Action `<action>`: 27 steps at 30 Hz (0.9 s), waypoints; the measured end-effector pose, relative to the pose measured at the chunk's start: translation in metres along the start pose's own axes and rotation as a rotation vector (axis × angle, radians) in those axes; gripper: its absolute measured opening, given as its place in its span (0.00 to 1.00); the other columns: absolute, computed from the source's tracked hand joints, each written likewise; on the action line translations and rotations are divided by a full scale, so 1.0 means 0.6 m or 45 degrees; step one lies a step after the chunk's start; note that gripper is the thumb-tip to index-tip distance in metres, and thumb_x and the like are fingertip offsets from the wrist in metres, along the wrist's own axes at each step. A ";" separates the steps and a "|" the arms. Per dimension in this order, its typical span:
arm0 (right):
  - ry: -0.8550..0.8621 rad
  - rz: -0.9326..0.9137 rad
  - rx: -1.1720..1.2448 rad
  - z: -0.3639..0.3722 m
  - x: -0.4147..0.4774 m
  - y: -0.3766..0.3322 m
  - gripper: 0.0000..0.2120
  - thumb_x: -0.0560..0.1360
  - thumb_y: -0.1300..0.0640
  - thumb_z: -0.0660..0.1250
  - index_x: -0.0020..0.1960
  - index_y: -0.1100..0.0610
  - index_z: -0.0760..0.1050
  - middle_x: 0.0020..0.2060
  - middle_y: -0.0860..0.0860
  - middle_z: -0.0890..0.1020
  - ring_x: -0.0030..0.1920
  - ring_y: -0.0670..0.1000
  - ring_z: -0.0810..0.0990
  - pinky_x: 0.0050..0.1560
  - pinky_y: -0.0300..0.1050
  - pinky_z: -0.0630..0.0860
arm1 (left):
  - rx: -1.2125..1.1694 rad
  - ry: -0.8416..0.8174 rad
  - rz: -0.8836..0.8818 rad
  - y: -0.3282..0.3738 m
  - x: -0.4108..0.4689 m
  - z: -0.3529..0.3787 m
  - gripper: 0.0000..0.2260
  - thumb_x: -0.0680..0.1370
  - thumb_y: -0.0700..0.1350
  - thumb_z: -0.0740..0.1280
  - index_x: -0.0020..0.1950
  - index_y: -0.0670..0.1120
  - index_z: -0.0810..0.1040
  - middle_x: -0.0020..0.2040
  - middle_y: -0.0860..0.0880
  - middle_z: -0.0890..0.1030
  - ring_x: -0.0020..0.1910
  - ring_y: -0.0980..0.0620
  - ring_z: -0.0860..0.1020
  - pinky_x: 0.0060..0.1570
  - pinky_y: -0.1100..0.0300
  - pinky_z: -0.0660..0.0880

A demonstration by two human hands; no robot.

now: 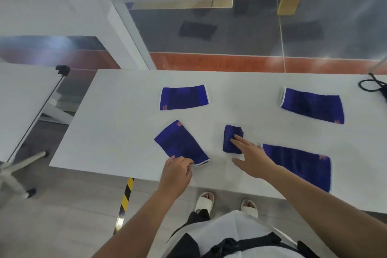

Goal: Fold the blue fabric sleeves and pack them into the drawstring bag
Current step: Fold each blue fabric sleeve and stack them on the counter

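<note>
The drawstring bag point(377, 88) is cut off by the right edge, only black cord loops showing. The right hand point(250, 157) hides a corner of the near-right sleeve point(301, 163). The orange marks on the sleeves are too blurred to read.

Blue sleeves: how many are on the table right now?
5: far left, far right, near left pinched by the left hand, small folded one under the right hand, near right.
</note>
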State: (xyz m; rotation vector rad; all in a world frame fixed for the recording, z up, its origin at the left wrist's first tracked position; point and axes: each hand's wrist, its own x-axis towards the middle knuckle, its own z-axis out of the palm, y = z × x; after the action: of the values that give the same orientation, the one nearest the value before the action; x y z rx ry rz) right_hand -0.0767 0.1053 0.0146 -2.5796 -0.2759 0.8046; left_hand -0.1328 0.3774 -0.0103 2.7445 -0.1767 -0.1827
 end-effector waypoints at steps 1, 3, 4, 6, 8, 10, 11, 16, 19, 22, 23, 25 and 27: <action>0.011 -0.015 0.000 -0.006 -0.002 0.000 0.33 0.80 0.45 0.63 0.81 0.48 0.54 0.81 0.45 0.53 0.79 0.52 0.58 0.76 0.55 0.56 | -0.025 0.031 0.005 0.006 0.002 -0.012 0.08 0.74 0.39 0.69 0.52 0.46 0.83 0.47 0.50 0.84 0.47 0.49 0.81 0.63 0.49 0.72; 0.056 -0.061 0.008 -0.016 -0.010 -0.003 0.34 0.79 0.43 0.64 0.80 0.47 0.54 0.81 0.45 0.54 0.80 0.52 0.55 0.77 0.56 0.55 | -0.115 0.056 -0.021 0.023 0.007 -0.049 0.08 0.75 0.40 0.68 0.52 0.46 0.83 0.46 0.51 0.83 0.45 0.50 0.80 0.56 0.53 0.75; 0.084 -0.089 0.027 -0.020 -0.016 -0.007 0.34 0.79 0.43 0.65 0.80 0.46 0.55 0.81 0.44 0.54 0.80 0.51 0.55 0.78 0.56 0.54 | -0.190 0.047 -0.067 0.031 0.010 -0.072 0.08 0.76 0.40 0.68 0.53 0.47 0.83 0.46 0.52 0.83 0.45 0.52 0.79 0.53 0.56 0.76; 0.164 -0.156 0.115 -0.031 -0.025 -0.018 0.34 0.76 0.41 0.67 0.78 0.45 0.59 0.80 0.43 0.58 0.79 0.50 0.57 0.77 0.55 0.57 | -0.345 -0.025 -0.176 0.047 0.017 -0.128 0.09 0.76 0.41 0.67 0.53 0.51 0.83 0.47 0.56 0.82 0.45 0.57 0.79 0.48 0.63 0.74; 0.181 -0.204 0.261 -0.050 -0.028 -0.038 0.35 0.74 0.42 0.71 0.77 0.43 0.62 0.77 0.40 0.62 0.76 0.47 0.61 0.75 0.50 0.61 | -0.489 -0.103 -0.225 0.066 0.023 -0.189 0.10 0.75 0.40 0.68 0.48 0.55 0.83 0.43 0.57 0.83 0.43 0.58 0.79 0.43 0.64 0.72; 0.037 -0.226 0.459 -0.072 -0.027 -0.065 0.37 0.72 0.45 0.75 0.75 0.41 0.62 0.71 0.35 0.64 0.71 0.42 0.64 0.69 0.42 0.63 | -0.739 -0.133 -0.291 0.095 0.023 -0.254 0.10 0.75 0.39 0.68 0.47 0.53 0.84 0.42 0.55 0.84 0.44 0.53 0.81 0.44 0.59 0.75; -0.067 -0.235 0.548 -0.084 -0.026 -0.078 0.37 0.71 0.46 0.76 0.75 0.39 0.62 0.69 0.34 0.64 0.68 0.41 0.64 0.67 0.41 0.64 | -0.881 -0.111 -0.324 0.111 0.020 -0.285 0.09 0.76 0.38 0.68 0.48 0.51 0.84 0.44 0.53 0.85 0.46 0.50 0.82 0.47 0.55 0.77; -0.401 -0.314 1.017 -0.124 -0.037 -0.106 0.19 0.75 0.62 0.73 0.62 0.48 0.78 0.58 0.44 0.85 0.58 0.47 0.83 0.55 0.45 0.80 | -1.410 0.005 -0.421 0.148 0.017 -0.380 0.07 0.80 0.38 0.66 0.54 0.46 0.83 0.52 0.44 0.85 0.51 0.46 0.84 0.45 0.52 0.81; -0.496 -0.253 1.401 -0.123 -0.052 -0.102 0.14 0.76 0.67 0.67 0.61 0.60 0.81 0.58 0.57 0.85 0.58 0.58 0.84 0.60 0.54 0.80 | -1.612 0.101 -0.613 0.129 0.026 -0.378 0.06 0.79 0.38 0.66 0.55 0.44 0.81 0.48 0.46 0.84 0.47 0.48 0.83 0.43 0.51 0.81; -0.474 -0.018 1.759 -0.100 -0.050 -0.092 0.12 0.75 0.65 0.69 0.58 0.64 0.82 0.61 0.64 0.82 0.56 0.60 0.83 0.59 0.57 0.78 | -1.783 0.151 -0.825 0.096 0.029 -0.336 0.06 0.78 0.38 0.67 0.53 0.43 0.81 0.47 0.45 0.82 0.45 0.47 0.83 0.42 0.52 0.81; -0.471 0.038 1.878 -0.093 -0.051 -0.090 0.13 0.74 0.64 0.70 0.58 0.62 0.82 0.62 0.63 0.81 0.56 0.60 0.83 0.57 0.56 0.78 | -1.832 0.160 -0.878 0.087 0.026 -0.321 0.05 0.78 0.38 0.67 0.51 0.43 0.82 0.49 0.45 0.82 0.46 0.46 0.83 0.43 0.52 0.81; -0.493 0.075 2.127 -0.084 -0.059 -0.088 0.15 0.76 0.59 0.68 0.62 0.59 0.81 0.64 0.61 0.80 0.60 0.60 0.81 0.58 0.56 0.77 | -1.968 0.178 -0.960 0.072 0.017 -0.293 0.07 0.76 0.37 0.67 0.52 0.42 0.82 0.53 0.44 0.80 0.51 0.44 0.81 0.44 0.52 0.81; -0.523 0.057 2.322 -0.083 -0.067 -0.089 0.19 0.78 0.55 0.65 0.67 0.57 0.77 0.65 0.58 0.80 0.64 0.61 0.79 0.58 0.56 0.79 | -2.131 0.187 -1.014 0.066 0.008 -0.273 0.09 0.75 0.35 0.66 0.54 0.41 0.80 0.56 0.43 0.80 0.54 0.42 0.80 0.44 0.51 0.82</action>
State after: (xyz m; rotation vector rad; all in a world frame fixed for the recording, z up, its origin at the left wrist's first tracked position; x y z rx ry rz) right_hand -0.0839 0.1238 0.0954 -0.7136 0.3152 0.8869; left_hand -0.1073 0.4002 0.1546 1.0126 0.7651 -0.1887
